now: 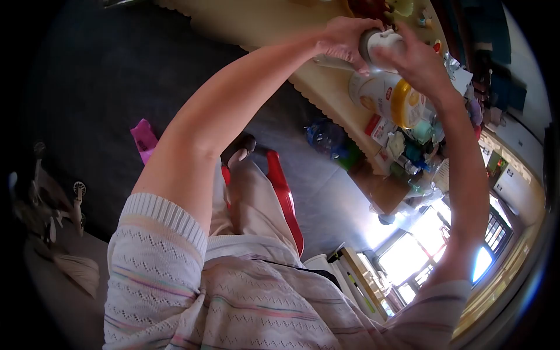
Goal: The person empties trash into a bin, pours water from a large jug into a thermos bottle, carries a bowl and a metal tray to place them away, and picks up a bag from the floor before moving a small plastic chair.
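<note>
White-topped container (386, 38) partly hidden behind blurred right fingers (394, 57), reddish object (369, 8) cut off above.

Probably a home; exact room can't be told. Household clutter is seen: a table (256, 20) is covered by a pale scalloped-edge cloth and crowded on one side with packets, small containers and a yellow-lidded tub (382, 96), while a blue-tinted clear jug (325, 137) is seen low beside the table edge. Domestic use is also suggested by a red seat (283, 192) under the wearer and a small wheeled item (80, 188) at far left, too blurred to be identified; daylight is let in through a bright window (408, 251).
</note>
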`<move>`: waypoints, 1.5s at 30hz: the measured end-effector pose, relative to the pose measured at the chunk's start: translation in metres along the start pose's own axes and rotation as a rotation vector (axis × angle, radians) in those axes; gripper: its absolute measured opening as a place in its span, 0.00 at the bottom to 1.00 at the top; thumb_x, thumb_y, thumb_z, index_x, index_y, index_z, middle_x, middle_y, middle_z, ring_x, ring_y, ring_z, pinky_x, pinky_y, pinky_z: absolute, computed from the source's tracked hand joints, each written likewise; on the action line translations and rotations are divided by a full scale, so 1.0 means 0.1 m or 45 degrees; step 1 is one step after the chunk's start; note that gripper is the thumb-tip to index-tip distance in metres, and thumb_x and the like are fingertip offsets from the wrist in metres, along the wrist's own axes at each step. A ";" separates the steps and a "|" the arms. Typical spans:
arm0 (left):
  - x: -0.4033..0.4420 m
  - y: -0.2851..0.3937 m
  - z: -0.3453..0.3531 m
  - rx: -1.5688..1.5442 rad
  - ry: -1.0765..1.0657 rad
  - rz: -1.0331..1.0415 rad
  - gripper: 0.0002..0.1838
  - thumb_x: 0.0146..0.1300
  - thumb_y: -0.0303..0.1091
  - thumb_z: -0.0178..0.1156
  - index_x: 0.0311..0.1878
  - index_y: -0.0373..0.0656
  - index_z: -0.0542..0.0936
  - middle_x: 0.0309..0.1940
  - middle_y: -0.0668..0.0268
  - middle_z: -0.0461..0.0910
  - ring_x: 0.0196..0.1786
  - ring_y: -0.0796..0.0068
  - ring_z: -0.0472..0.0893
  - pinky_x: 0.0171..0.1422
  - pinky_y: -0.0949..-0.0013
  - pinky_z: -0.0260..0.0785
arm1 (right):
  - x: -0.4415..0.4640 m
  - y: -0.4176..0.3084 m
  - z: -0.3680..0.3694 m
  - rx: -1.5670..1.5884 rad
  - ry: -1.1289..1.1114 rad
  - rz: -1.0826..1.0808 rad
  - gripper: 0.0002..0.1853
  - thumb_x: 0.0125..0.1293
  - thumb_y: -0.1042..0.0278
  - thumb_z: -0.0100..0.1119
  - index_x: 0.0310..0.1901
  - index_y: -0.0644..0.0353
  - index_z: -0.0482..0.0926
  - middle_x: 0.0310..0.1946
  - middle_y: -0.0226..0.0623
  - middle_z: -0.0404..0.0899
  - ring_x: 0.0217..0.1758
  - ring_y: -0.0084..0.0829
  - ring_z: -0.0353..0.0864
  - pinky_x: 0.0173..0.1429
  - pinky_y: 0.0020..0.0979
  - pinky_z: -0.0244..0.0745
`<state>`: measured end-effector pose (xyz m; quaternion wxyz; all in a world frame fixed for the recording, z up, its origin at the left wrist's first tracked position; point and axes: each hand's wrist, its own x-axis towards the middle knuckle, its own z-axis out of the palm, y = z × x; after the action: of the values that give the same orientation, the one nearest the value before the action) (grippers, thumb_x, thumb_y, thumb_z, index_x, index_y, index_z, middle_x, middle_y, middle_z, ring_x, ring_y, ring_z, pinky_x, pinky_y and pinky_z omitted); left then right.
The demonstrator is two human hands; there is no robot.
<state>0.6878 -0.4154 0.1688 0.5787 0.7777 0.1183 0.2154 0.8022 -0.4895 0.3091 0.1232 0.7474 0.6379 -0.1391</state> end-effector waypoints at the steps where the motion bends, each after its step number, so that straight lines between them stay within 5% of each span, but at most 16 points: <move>1: 0.01 -0.01 0.00 0.007 0.016 0.020 0.50 0.25 0.38 0.75 0.60 0.43 0.64 0.48 0.59 0.76 0.53 0.62 0.75 0.57 0.67 0.67 | -0.03 0.02 -0.01 -0.059 0.101 -0.180 0.38 0.47 0.45 0.62 0.56 0.58 0.65 0.45 0.48 0.75 0.46 0.44 0.76 0.48 0.39 0.71; 2: 0.02 -0.02 0.01 -0.059 0.007 0.023 0.50 0.26 0.38 0.75 0.60 0.43 0.64 0.48 0.60 0.76 0.53 0.62 0.75 0.57 0.66 0.66 | -0.04 0.03 -0.02 -0.056 0.103 -0.351 0.41 0.45 0.52 0.65 0.61 0.52 0.58 0.48 0.44 0.72 0.48 0.42 0.75 0.50 0.39 0.71; 5: 0.03 -0.03 0.02 -0.095 -0.003 0.063 0.49 0.27 0.39 0.74 0.60 0.43 0.64 0.48 0.59 0.76 0.53 0.62 0.75 0.57 0.66 0.67 | -0.06 0.06 0.00 -0.162 0.045 -0.392 0.36 0.45 0.57 0.65 0.58 0.52 0.63 0.47 0.43 0.73 0.48 0.42 0.75 0.50 0.38 0.71; 10: 0.02 0.02 -0.03 -0.046 -0.075 -0.048 0.51 0.27 0.43 0.74 0.61 0.44 0.62 0.48 0.57 0.75 0.53 0.60 0.74 0.57 0.64 0.67 | 0.10 -0.28 -0.11 -0.122 -0.143 0.228 0.34 0.50 0.49 0.59 0.54 0.65 0.66 0.35 0.53 0.76 0.41 0.46 0.77 0.46 0.37 0.71; 13: 0.03 0.05 -0.05 0.049 -0.020 0.026 0.51 0.27 0.43 0.74 0.61 0.43 0.62 0.47 0.57 0.76 0.52 0.59 0.75 0.57 0.64 0.67 | 0.13 -0.35 -0.34 0.086 -0.332 0.261 0.41 0.54 0.53 0.63 0.64 0.62 0.55 0.56 0.48 0.67 0.58 0.45 0.69 0.59 0.39 0.66; 14: 0.03 0.05 -0.04 -0.005 0.003 0.009 0.49 0.28 0.42 0.73 0.60 0.45 0.63 0.46 0.58 0.76 0.50 0.61 0.75 0.55 0.65 0.67 | 0.07 -0.10 0.01 0.031 -0.001 0.008 0.35 0.50 0.48 0.60 0.55 0.62 0.65 0.42 0.52 0.74 0.41 0.47 0.77 0.46 0.38 0.71; 17: 0.06 0.10 -0.07 -0.084 -0.143 -0.098 0.47 0.29 0.41 0.73 0.59 0.47 0.65 0.46 0.60 0.76 0.50 0.62 0.76 0.54 0.65 0.67 | -0.03 0.07 0.35 -0.098 0.358 -0.234 0.30 0.49 0.44 0.58 0.51 0.51 0.66 0.43 0.46 0.69 0.38 0.48 0.77 0.43 0.43 0.74; 29: 0.08 0.16 -0.02 -0.198 -0.082 -0.134 0.44 0.30 0.34 0.73 0.56 0.42 0.65 0.48 0.60 0.73 0.52 0.64 0.73 0.56 0.66 0.67 | -0.05 -0.28 0.39 0.228 0.223 0.462 0.26 0.51 0.49 0.58 0.49 0.52 0.65 0.46 0.49 0.63 0.41 0.53 0.75 0.42 0.47 0.75; 32: 0.13 0.27 -0.01 -1.030 -0.108 -0.602 0.42 0.34 0.35 0.72 0.57 0.43 0.64 0.48 0.60 0.72 0.52 0.65 0.73 0.56 0.67 0.66 | -0.04 -0.34 0.35 0.298 0.185 0.564 0.26 0.51 0.51 0.58 0.50 0.52 0.64 0.48 0.49 0.63 0.42 0.53 0.74 0.43 0.47 0.74; 35: 0.13 0.28 -0.08 -0.055 -0.188 -0.155 0.38 0.40 0.35 0.70 0.57 0.43 0.64 0.48 0.62 0.72 0.51 0.67 0.73 0.55 0.68 0.66 | -0.07 -0.35 0.32 0.425 0.179 0.622 0.29 0.51 0.53 0.58 0.54 0.51 0.63 0.48 0.48 0.63 0.43 0.53 0.74 0.45 0.49 0.73; 38: 0.17 0.30 -0.10 -0.055 -0.293 -0.244 0.36 0.43 0.34 0.69 0.57 0.41 0.64 0.49 0.61 0.71 0.51 0.66 0.72 0.55 0.68 0.65 | 0.00 -0.34 0.48 0.464 0.216 0.647 0.35 0.49 0.54 0.59 0.59 0.51 0.59 0.53 0.49 0.62 0.45 0.54 0.74 0.49 0.48 0.72; 41: 0.17 0.34 -0.03 -0.463 -0.210 -0.503 0.37 0.43 0.33 0.68 0.57 0.40 0.62 0.48 0.59 0.72 0.51 0.64 0.73 0.55 0.68 0.65 | -0.33 -0.23 0.07 0.870 0.215 0.594 0.42 0.47 0.51 0.61 0.63 0.56 0.54 0.58 0.53 0.60 0.51 0.56 0.70 0.55 0.45 0.67; 42: 0.18 0.42 -0.04 -0.342 -0.218 -0.409 0.38 0.43 0.32 0.68 0.58 0.39 0.62 0.48 0.58 0.72 0.51 0.65 0.73 0.55 0.68 0.65 | -0.49 -0.17 0.02 0.931 0.332 0.585 0.39 0.49 0.53 0.60 0.62 0.56 0.56 0.61 0.53 0.58 0.54 0.50 0.70 0.55 0.42 0.67; 45: -0.04 0.50 -0.07 0.114 -0.190 -0.251 0.41 0.43 0.30 0.69 0.61 0.39 0.59 0.45 0.59 0.73 0.49 0.69 0.73 0.53 0.70 0.66 | -1.13 0.06 0.18 1.159 0.479 0.715 0.25 0.53 0.57 0.57 0.51 0.59 0.69 0.49 0.47 0.72 0.46 0.45 0.76 0.50 0.40 0.70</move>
<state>0.6780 -0.4260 0.2175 0.5688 0.8013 0.1601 0.0935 0.7901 -0.6010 0.3338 -0.2950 0.8780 0.3015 -0.2263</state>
